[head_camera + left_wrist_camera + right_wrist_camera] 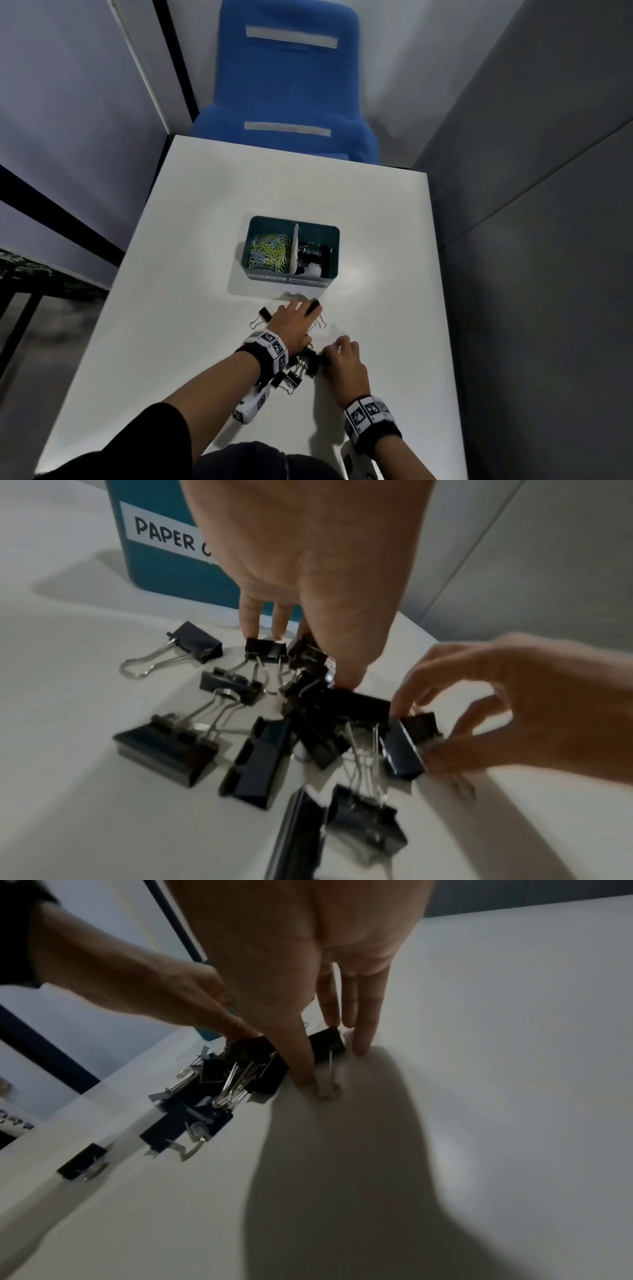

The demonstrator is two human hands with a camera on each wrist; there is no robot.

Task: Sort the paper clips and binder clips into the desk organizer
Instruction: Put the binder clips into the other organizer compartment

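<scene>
A teal desk organizer [331, 236] stands mid-table, with coloured paper clips [269, 250] in its left compartment and black binder clips [310, 253] in its right. Several loose black binder clips [260, 758] lie in a pile on the white table in front of it. My left hand [310, 323] reaches over the pile with fingers [250, 620] and thumb straight, and their tips rest on clips. My right hand [327, 356] pinches one binder clip [404, 745] at the pile's right edge, thumb on its wire handle [329, 1091].
A blue chair [291, 85] stands beyond the table's far edge. Grey partition walls close in on the left and right. One binder clip [198, 642] lies apart at the pile's left. The organizer's front carries a "PAPER" label [161, 534].
</scene>
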